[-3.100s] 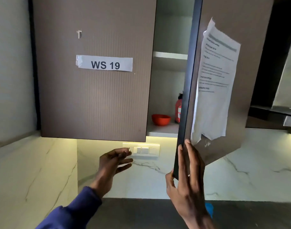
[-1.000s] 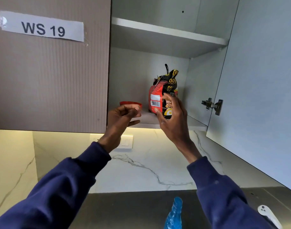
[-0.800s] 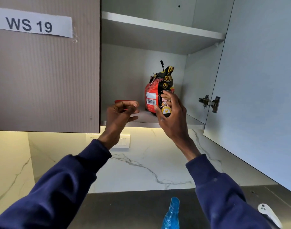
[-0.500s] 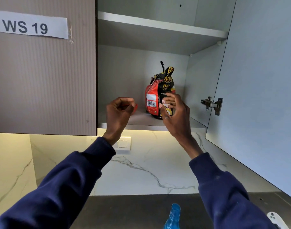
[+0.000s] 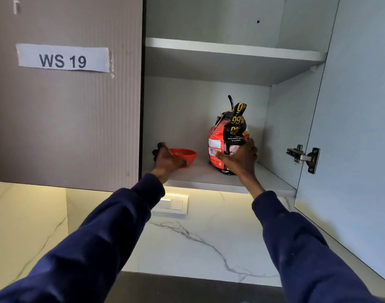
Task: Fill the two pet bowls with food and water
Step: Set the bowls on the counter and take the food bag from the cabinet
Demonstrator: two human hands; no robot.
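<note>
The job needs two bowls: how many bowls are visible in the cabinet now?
1. An orange-red bowl sits on the cabinet's lower shelf, left of the food bag, gripped by the left hand. A second could be nested in it or hidden behind the hand.

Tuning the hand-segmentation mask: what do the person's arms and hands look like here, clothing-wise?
Left hand and right hand are bare: no gloves, rings, watch or tracking markers visible. Left sleeve and right sleeve are long, plain dark navy fabric with no print, ending at the wrists.
</note>
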